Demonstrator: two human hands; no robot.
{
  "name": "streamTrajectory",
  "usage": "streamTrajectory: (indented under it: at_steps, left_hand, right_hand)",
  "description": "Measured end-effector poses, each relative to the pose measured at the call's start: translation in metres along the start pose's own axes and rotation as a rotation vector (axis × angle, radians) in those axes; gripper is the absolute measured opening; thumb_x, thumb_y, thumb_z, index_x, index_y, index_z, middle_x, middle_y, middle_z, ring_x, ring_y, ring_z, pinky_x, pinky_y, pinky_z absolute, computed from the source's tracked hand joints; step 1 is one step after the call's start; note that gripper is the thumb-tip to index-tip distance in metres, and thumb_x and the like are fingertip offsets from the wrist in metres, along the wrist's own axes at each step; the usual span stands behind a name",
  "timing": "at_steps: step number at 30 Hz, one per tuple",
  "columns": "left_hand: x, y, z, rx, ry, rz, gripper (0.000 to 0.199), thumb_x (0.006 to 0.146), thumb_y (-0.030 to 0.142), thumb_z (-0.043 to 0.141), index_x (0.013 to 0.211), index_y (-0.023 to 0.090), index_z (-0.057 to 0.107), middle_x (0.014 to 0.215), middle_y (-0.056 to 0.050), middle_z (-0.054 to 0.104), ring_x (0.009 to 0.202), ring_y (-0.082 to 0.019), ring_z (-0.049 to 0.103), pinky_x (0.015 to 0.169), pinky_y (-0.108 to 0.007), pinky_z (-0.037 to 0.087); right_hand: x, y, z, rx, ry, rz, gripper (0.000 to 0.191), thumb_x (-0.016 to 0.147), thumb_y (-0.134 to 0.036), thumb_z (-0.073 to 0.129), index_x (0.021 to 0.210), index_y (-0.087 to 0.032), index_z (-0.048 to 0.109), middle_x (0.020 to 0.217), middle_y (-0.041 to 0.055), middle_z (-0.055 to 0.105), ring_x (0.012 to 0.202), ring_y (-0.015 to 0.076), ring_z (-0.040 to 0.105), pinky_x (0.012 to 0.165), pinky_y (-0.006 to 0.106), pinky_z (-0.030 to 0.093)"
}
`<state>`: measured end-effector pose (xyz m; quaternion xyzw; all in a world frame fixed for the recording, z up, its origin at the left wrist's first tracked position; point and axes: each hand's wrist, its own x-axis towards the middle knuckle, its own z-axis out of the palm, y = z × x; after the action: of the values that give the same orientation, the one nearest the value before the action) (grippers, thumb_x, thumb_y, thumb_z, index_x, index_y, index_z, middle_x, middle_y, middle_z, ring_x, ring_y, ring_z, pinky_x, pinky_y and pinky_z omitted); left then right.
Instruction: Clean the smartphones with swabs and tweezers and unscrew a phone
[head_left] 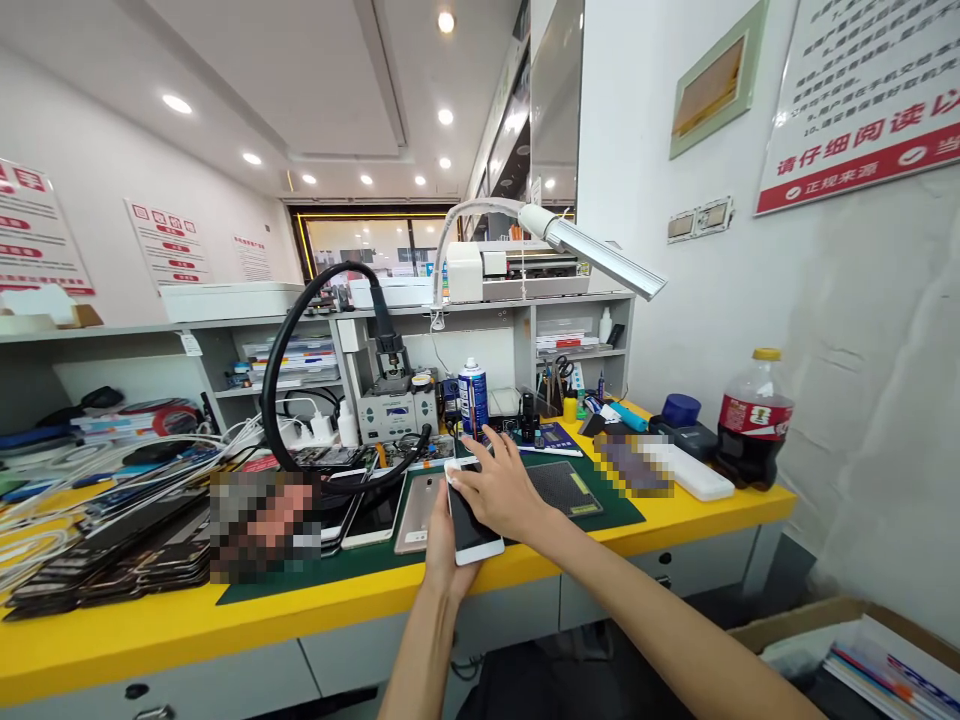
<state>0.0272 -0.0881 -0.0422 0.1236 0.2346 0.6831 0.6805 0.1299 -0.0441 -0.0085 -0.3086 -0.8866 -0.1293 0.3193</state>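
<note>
My left hand (442, 550) is closed round the left edge and underside of a white-framed smartphone (469, 530), dark screen facing up, just over the front edge of the bench. Above its upper part is my right hand (506, 490), open with fingers spread. A right fingertip appears to touch the phone's top left corner. The right hand covers part of the screen. Left of the phone, a gold-backed phone (420, 510) lies on the green mat (330, 568). Beside that lies another white-framed phone (375, 510).
Stacked phone parts (112, 550) and white cables (37, 540) crowd the left. A black hose (271, 370) arches beside a grey soldering station (397, 415). Behind my hands stands a blue spray can (472, 395). A cola bottle (754, 420) is at right; a lamp (600, 255) hangs overhead.
</note>
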Motion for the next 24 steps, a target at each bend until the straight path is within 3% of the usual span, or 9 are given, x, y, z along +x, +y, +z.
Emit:
streamTrajectory:
  at_steps: [4, 8, 12, 19, 24]
  left_hand:
    - [-0.002, 0.000, 0.003, -0.026, 0.023, 0.031, 0.043, 0.098, 0.040, 0.049, 0.135, 0.019, 0.055, 0.101, -0.009, 0.075, 0.084, -0.023, 0.074, 0.076, -0.031, 0.057]
    - [-0.003, -0.001, 0.004, -0.017, -0.007, 0.043, 0.040, 0.099, 0.038, 0.048, 0.133, 0.017, 0.056, 0.100, -0.010, 0.075, 0.085, -0.023, 0.074, 0.074, -0.031, 0.057]
    - [-0.001, -0.001, -0.002, 0.012, 0.001, 0.020, 0.040, 0.097, 0.040, 0.050, 0.129, 0.017, 0.058, 0.091, -0.009, 0.074, 0.078, -0.023, 0.073, 0.071, -0.032, 0.058]
    - [0.006, -0.001, -0.010, 0.049, -0.100, -0.016, 0.048, 0.096, 0.047, 0.047, 0.117, 0.008, 0.066, 0.095, -0.015, 0.075, 0.085, -0.026, 0.073, 0.077, -0.035, 0.059]
    - [0.006, 0.000, -0.008, 0.052, -0.122, -0.050, 0.052, 0.096, 0.050, 0.044, 0.117, 0.008, 0.066, 0.095, -0.015, 0.075, 0.085, -0.026, 0.073, 0.077, -0.037, 0.059]
  right_hand:
    - [0.011, 0.005, 0.003, 0.013, 0.001, 0.011, 0.034, 0.101, -0.035, 0.042, 0.117, -0.030, 0.072, 0.149, 0.0069, 0.046, 0.142, 0.0393, 0.029, 0.110, 0.065, 0.029]
    - [0.004, 0.007, -0.002, 0.053, -0.006, -0.008, 0.033, 0.101, -0.033, 0.043, 0.117, -0.030, 0.071, 0.149, 0.0068, 0.046, 0.143, 0.0398, 0.027, 0.110, 0.066, 0.031]
    - [-0.021, 0.001, -0.008, 0.079, -0.023, -0.054, 0.030, 0.100, -0.031, 0.046, 0.114, -0.030, 0.072, 0.151, 0.0059, 0.044, 0.145, 0.0393, 0.023, 0.111, 0.066, 0.030]
    - [-0.074, -0.016, -0.013, 0.065, -0.026, -0.106, 0.028, 0.099, -0.025, 0.046, 0.119, -0.029, 0.065, 0.150, 0.0067, 0.043, 0.146, 0.0363, 0.021, 0.113, 0.063, 0.028]
    - [-0.095, -0.020, -0.017, 0.026, -0.026, -0.157, 0.030, 0.097, -0.023, 0.049, 0.124, -0.027, 0.062, 0.151, 0.0095, 0.042, 0.146, 0.0362, 0.022, 0.114, 0.065, 0.026]
